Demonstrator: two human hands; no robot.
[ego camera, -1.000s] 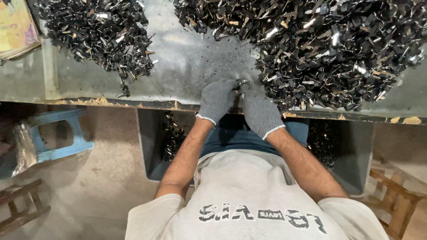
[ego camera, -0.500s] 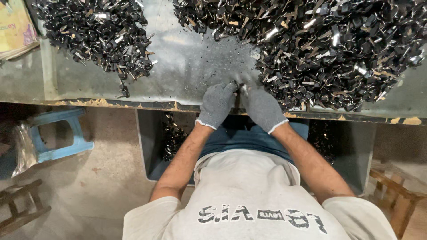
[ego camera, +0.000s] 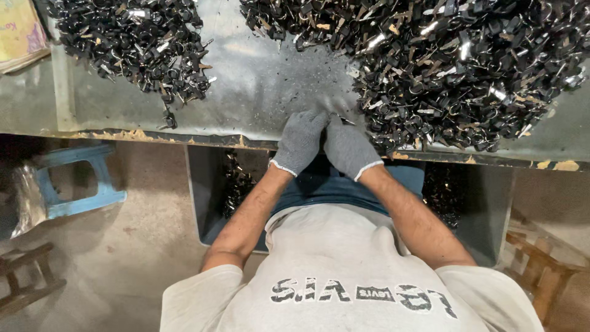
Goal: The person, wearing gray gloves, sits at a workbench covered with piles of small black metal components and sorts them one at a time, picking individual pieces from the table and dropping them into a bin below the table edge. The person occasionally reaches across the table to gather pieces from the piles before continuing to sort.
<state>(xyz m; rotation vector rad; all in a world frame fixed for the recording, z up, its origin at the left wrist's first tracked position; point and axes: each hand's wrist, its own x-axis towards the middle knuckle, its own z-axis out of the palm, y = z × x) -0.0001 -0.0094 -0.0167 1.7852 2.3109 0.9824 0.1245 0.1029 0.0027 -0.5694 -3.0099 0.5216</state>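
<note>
My left hand (ego camera: 300,142) and my right hand (ego camera: 349,147), both in grey knit gloves, are pressed together at the front edge of the metal table (ego camera: 258,92). Their fingers are curled shut around a small metal part (ego camera: 343,120), of which only a thin tip shows between the fingertips. The hands rest right beside the near edge of a large heap of black and shiny metal parts (ego camera: 455,67) that fills the right of the table. A smaller heap of the same parts (ego camera: 135,43) lies at the far left.
Under the table edge a dark bin (ego camera: 212,190) holds more of the parts around my lap. A blue plastic stool (ego camera: 80,184) stands on the floor at left. Wooden stools stand at lower left (ego camera: 24,289) and lower right (ego camera: 544,276). A yellow printed sheet (ego camera: 21,31) lies at top left.
The two hands have drawn slightly closer together at the table edge. The heaps have not visibly changed.
</note>
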